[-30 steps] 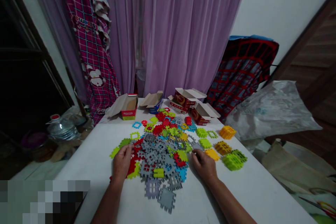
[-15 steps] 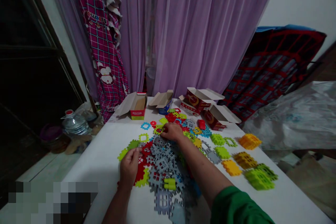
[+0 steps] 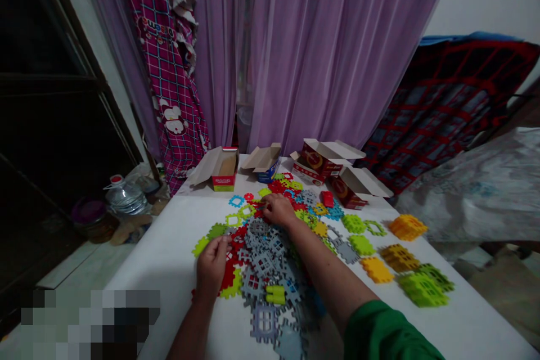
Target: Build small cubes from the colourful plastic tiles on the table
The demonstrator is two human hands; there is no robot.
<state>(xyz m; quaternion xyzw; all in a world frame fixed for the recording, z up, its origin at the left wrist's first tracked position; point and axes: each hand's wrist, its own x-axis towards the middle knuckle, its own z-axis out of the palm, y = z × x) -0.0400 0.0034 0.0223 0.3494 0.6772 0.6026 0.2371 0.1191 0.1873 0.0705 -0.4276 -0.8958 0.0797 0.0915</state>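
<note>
Your left hand [image 3: 213, 269] sits at the near left of the pile of interlocking plastic lattice tiles [image 3: 261, 247], fingers [image 3: 220, 247] curled narrow at the tile edges (can't tell if they're gripping one). Red tiles [image 3: 228, 274] lie just below it, and a grey tile [image 3: 265, 323] lies nearest you. A yellow-green connector piece [image 3: 275, 294] sits between your hands. Your right arm, green sleeve [image 3: 390, 332] at near right, reaches across the white table [image 3: 156, 270], and your right hand [image 3: 278, 210] rests palm down on the far part of the pile, fingers [image 3: 266, 206] bunched narrow, holding unclear. To the right, apart from the pile, are a lime tile cube [image 3: 422, 289], a mustard tile cube [image 3: 399, 257] and an orange-yellow tile cube [image 3: 407, 227]. Farther on, a small red piece [image 3: 327, 198] lies near open cardboard boxes [image 3: 320, 158] at the table's far edge, with a purple curtain [image 3: 320, 50] behind
</note>
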